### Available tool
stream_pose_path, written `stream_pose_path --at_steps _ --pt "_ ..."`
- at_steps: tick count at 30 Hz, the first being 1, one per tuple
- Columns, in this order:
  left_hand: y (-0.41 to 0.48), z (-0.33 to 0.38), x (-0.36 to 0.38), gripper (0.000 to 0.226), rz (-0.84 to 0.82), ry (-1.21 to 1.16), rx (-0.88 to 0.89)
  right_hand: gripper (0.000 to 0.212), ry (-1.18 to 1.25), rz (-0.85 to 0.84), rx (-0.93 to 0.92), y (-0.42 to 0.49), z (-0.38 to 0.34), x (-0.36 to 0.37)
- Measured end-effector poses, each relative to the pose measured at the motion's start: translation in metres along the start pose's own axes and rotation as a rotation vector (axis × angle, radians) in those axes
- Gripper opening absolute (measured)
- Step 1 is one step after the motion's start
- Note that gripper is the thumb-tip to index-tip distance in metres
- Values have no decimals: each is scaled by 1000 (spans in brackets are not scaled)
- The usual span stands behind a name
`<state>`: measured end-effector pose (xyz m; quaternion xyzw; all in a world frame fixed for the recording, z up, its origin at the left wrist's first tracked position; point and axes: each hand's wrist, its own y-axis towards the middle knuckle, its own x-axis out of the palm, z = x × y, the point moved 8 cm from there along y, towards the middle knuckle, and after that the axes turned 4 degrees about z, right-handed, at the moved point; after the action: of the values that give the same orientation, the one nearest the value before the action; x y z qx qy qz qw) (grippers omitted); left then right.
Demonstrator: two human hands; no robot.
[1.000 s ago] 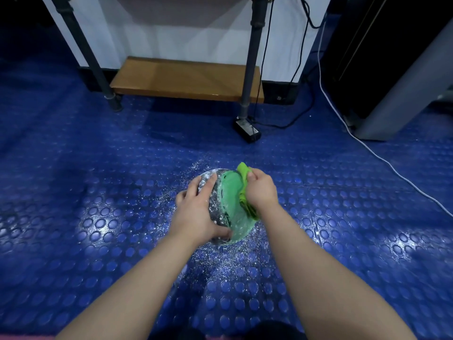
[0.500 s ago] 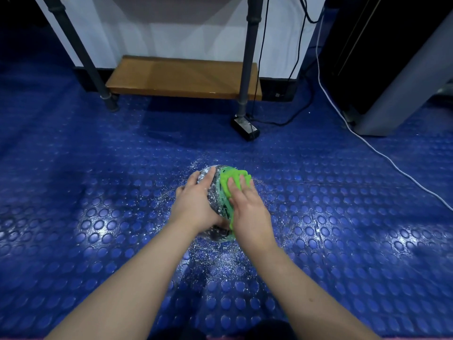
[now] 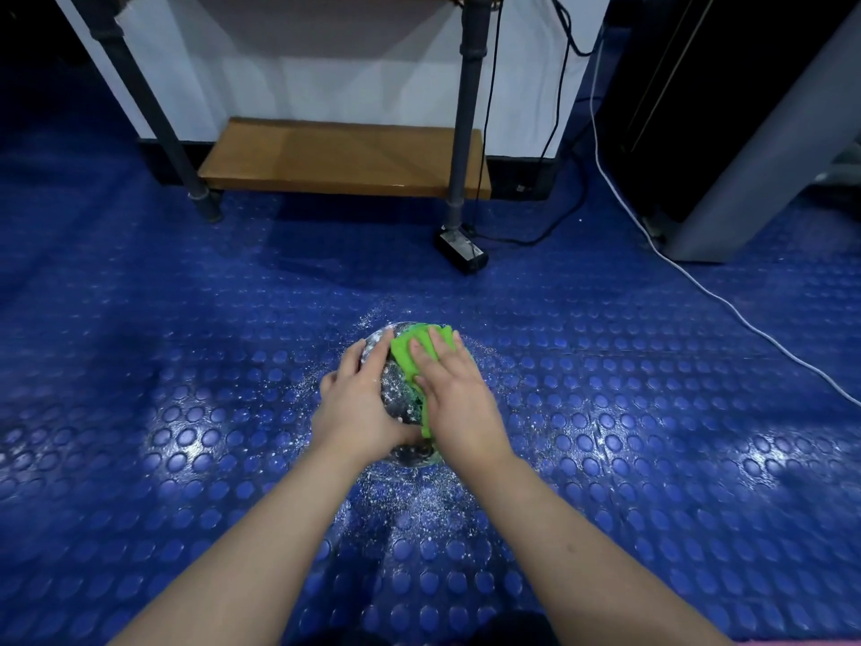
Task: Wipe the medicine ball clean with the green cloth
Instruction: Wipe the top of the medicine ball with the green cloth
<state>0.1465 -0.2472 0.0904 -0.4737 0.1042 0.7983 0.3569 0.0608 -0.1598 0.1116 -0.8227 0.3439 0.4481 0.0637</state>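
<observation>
Nearest, we see the left hand (image 3: 358, 405) cupping the medicine ball (image 3: 397, 397) on its L side, fingers curled round it; right hand (image 3: 459, 398) flat, fingers straight, pressing the green cloth (image 3: 407, 354) onto its top-R. Ball: round, no long axis, sits on blue studded floor (image 3: 186, 366) amid white powder (image 3: 419, 501). Cloth's long axis runs approx. near-to-far. Beyond, a black box (image 3: 461, 251), then wooden shelf (image 3: 345, 160).

No lettering, number, brand or sign can be read anywhere in view. The exposed part of the medicine ball (image 3: 394, 397) is speckled with white powder and carries no legible mark. The black box (image 3: 461, 248) on the floor (image 3: 186, 347) is too small and blurred to tell whether it bears a label.
</observation>
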Motion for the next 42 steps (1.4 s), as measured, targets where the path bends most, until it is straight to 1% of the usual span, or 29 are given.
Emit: stream_pose_path --at_steps 2,5,6,7,10,12,14,15,16,19,20,22,25,30,31,32,33,35,36,37,38,40,42 --pt "0 0 -1 125 5 -4 -24 42 33 59 72 10 7 -2" --pt "0 5 -1 129 -14 32 -63 40 148 105 332 30 31 -10" --pt "0 7 0 130 -20 39 -68 39 172 113 379 33 37 -13" --pt "-2 10 1 131 -23 47 -68 39 165 117 382 32 38 -15" --pt "-3 18 4 126 -24 97 -45 41 82 111 196 9 18 -14" --pt "-2 18 5 121 -25 112 -31 44 81 115 98 -13 13 -12" --pt "-2 15 6 124 -32 90 -24 48 63 77 4 -20 16 -11" --pt "-2 13 6 127 -32 74 -22 49 58 50 0 -16 21 -11" --pt "-3 12 6 131 -29 62 -24 48 80 45 51 -9 27 -13" --pt "-5 10 5 137 -16 54 -26 39 274 125 360 12 50 -21" --pt "-6 10 5 138 -16 52 -25 38 299 144 404 14 51 -21" --pt "-4 5 5 139 -27 27 -30 38 277 139 364 7 38 -19" --pt "2 -9 2 137 -38 -48 -27 40 237 107 197 -18 15 -10" --pt "-2 -32 -1 142 -49 -177 16 46 103 127 -13 -45 9 -7" --pt "-4 -35 -1 143 -39 -204 23 47 126 129 -5 -47 14 -5" --pt "-6 -37 -2 143 -29 -222 29 47 185 133 54 -49 21 -4" --pt "-8 -38 -2 143 -24 -227 31 45 284 147 171 -50 31 -6" --pt "-12 -39 -1 143 -28 -203 34 42 483 196 471 -50 54 -11" --pt "-14 -37 0 143 -30 -181 39 41 520 221 541 -46 57 -15" --pt "-16 -36 1 144 -27 -165 53 41 509 227 527 -39 52 -20" --pt "-18 -33 1 144 -19 -157 76 42 440 215 447 -28 41 -25" --pt "-21 -29 1 144 -14 -151 107 48 192 93 268 -9 14 -17" --pt "-21 -28 3 143 -10 -149 114 54 19 -47 230 -5 8 4"
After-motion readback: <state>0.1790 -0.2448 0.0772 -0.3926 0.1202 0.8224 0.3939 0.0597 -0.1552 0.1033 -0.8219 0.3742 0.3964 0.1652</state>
